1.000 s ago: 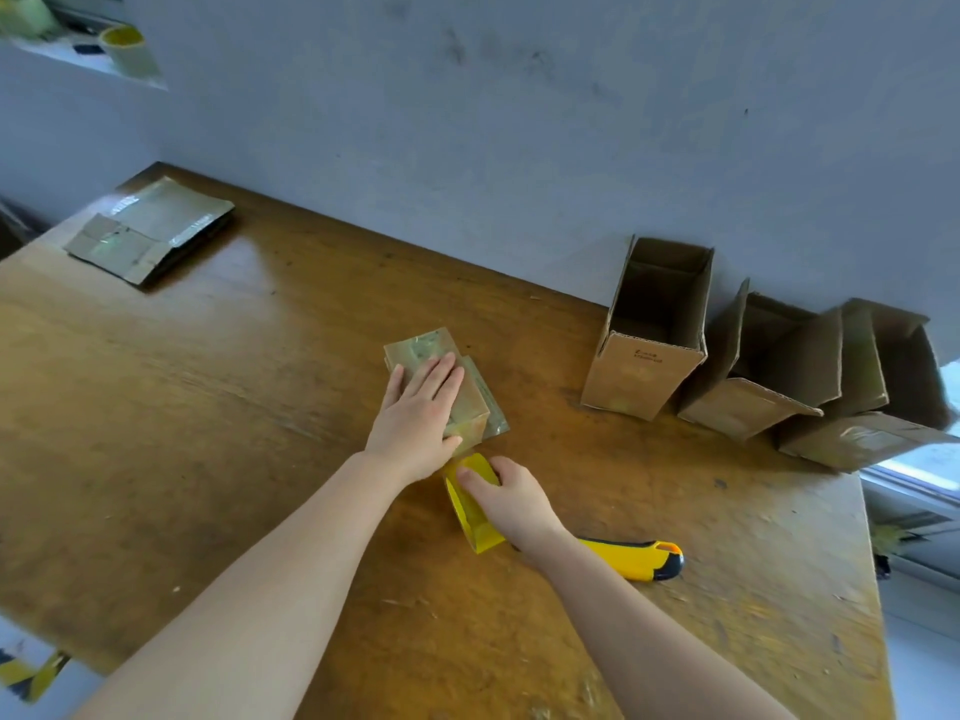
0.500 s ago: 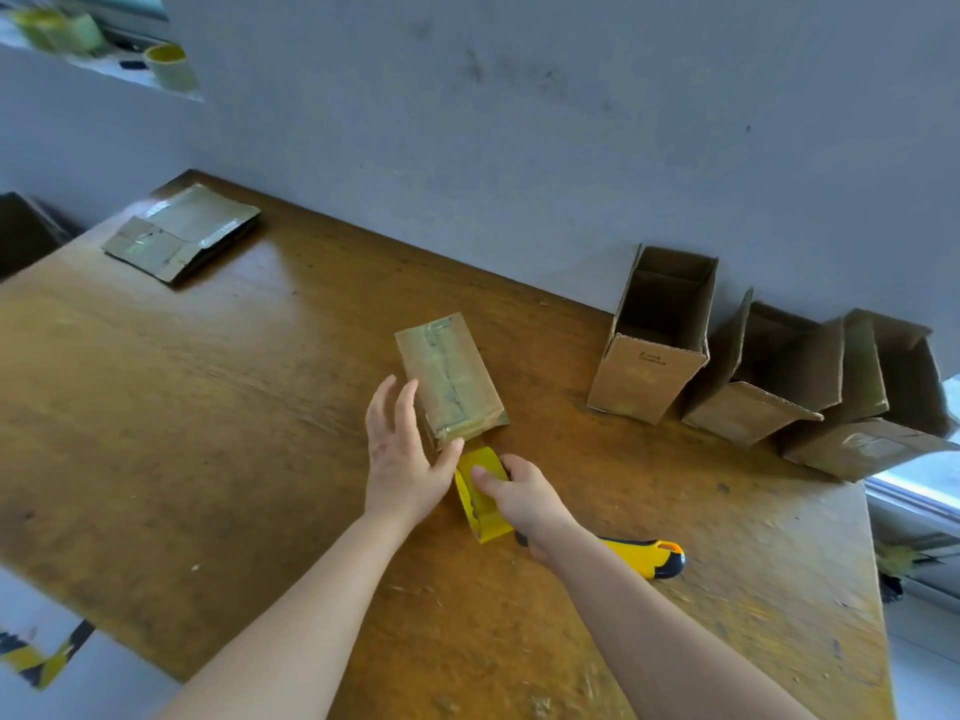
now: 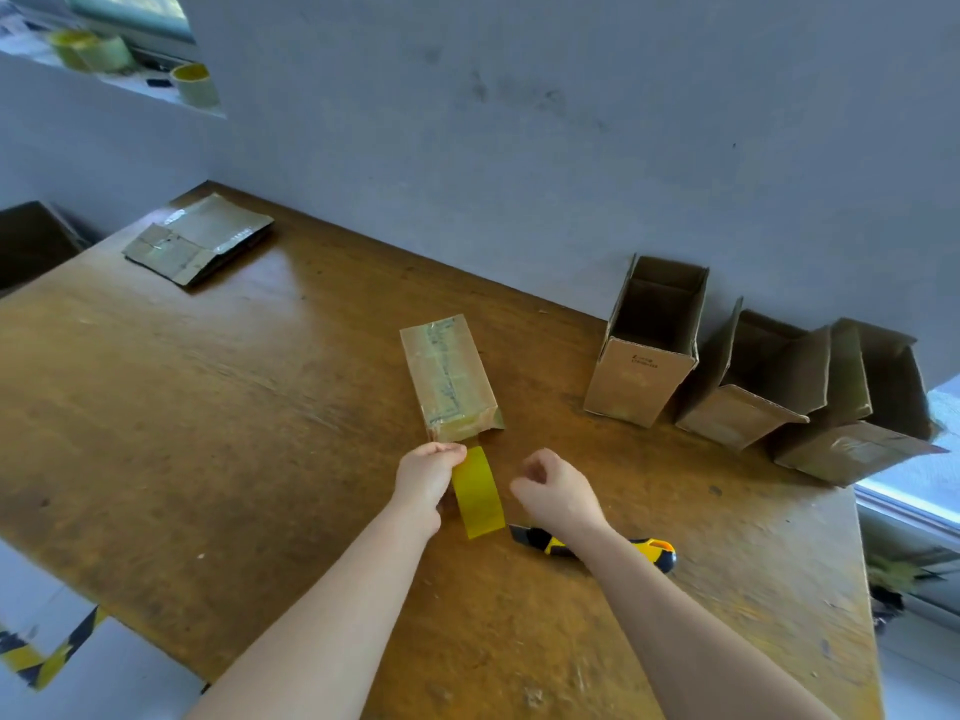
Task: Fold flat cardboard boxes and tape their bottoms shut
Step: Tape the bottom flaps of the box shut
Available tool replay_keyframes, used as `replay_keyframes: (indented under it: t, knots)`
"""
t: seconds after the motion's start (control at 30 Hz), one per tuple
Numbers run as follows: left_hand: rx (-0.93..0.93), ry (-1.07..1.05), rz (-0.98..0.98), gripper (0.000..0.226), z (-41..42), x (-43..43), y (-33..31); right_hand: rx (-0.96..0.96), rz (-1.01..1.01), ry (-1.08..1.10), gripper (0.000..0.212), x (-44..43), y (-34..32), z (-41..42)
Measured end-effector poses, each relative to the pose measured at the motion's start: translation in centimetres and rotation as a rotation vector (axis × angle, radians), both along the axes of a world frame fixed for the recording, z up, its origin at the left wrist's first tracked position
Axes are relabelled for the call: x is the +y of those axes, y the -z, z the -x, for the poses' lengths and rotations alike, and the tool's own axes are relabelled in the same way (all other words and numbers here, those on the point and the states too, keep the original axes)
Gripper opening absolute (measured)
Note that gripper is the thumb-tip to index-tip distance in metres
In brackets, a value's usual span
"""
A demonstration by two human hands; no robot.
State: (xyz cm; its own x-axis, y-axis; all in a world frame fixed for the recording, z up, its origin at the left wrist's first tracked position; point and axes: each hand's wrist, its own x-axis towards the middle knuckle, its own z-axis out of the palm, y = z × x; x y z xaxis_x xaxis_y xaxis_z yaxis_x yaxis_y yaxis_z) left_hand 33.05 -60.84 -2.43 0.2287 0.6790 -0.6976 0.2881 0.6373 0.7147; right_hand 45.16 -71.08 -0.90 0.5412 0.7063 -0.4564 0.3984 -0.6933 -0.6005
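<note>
A small cardboard box (image 3: 445, 374) stands bottom-up at mid-table, a strip of tape running along its closed flaps. Just in front of it is a yellow tape roll (image 3: 479, 495) on edge. My left hand (image 3: 426, 478) grips the roll at its upper left edge, fingers curled. My right hand (image 3: 557, 492) hovers to the right of the roll with fingers curled, holding nothing that I can see. A yellow and black utility knife (image 3: 652, 552) lies on the table under my right wrist.
Three open folded boxes (image 3: 641, 376) lean in a row against the wall at the right. A stack of flat boxes (image 3: 200, 241) lies at the table's far left corner. Spare tape rolls (image 3: 195, 85) sit on a ledge at upper left. The table's right edge (image 3: 862, 563) is near.
My left hand came off the box and took hold of the tape roll. My right hand let go of the roll and moved right.
</note>
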Motion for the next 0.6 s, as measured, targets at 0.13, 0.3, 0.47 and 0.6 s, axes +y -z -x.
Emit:
replay_keyframes:
  t: [0.13,0.3,0.47,0.6]
  knots:
    - [-0.041,-0.031,0.028,0.005,-0.1,0.0,-0.2,-0.409,0.461,-0.301,0.057,-3.0,2.0,-1.8]
    - [-0.018,-0.014,-0.001,0.007,-0.2,0.3,-0.4,-0.504,0.372,-0.337,0.043,-4.4,3.3,-2.5]
    - [0.005,-0.057,-0.07,0.015,-0.2,0.5,-0.2,-0.296,-0.06,-0.137,0.036,-2.9,1.9,-2.7]
    - [-0.008,-0.092,-0.101,0.011,-0.2,0.4,0.0,-0.376,-0.294,-0.283,0.038,-0.7,0.2,-1.4]
